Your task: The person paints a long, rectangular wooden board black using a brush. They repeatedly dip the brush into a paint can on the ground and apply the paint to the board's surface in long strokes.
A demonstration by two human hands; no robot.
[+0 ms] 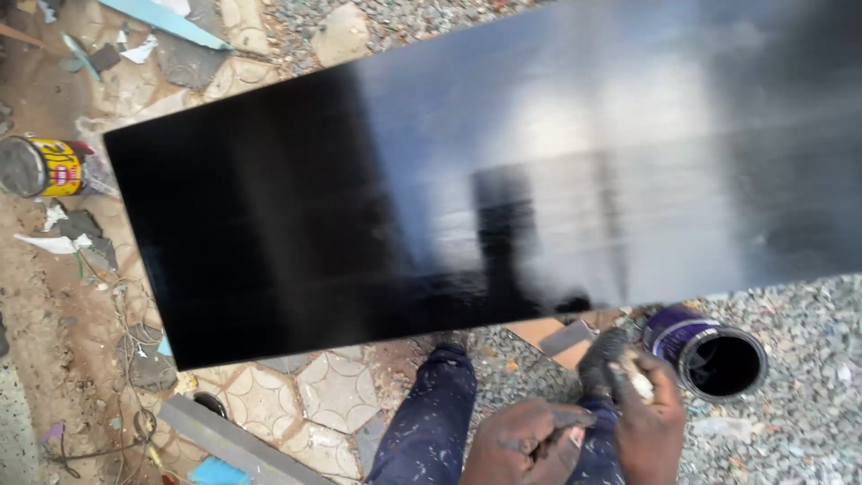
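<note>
A large glossy black painted board (377, 207) lies slanted across the view and reflects light on its right half. Below its near edge are my two hands. My right hand (651, 422) is closed around a black-stained wad, perhaps a rag or brush head (600, 357), with a pale bit showing at the fingers. Beside it, my left hand (530, 440) is curled with a thin dark thing across its fingers; I cannot make out what it is. An open purple paint can (714, 359) with black paint inside stands just right of my right hand.
My paint-spattered blue trouser leg (431, 422) is under the board's edge. A yellow-labelled can (40, 166) lies on the dirt at far left. Gravel covers the ground at right, patterned paving and scraps at left, and a grey bar (233, 445) at bottom left.
</note>
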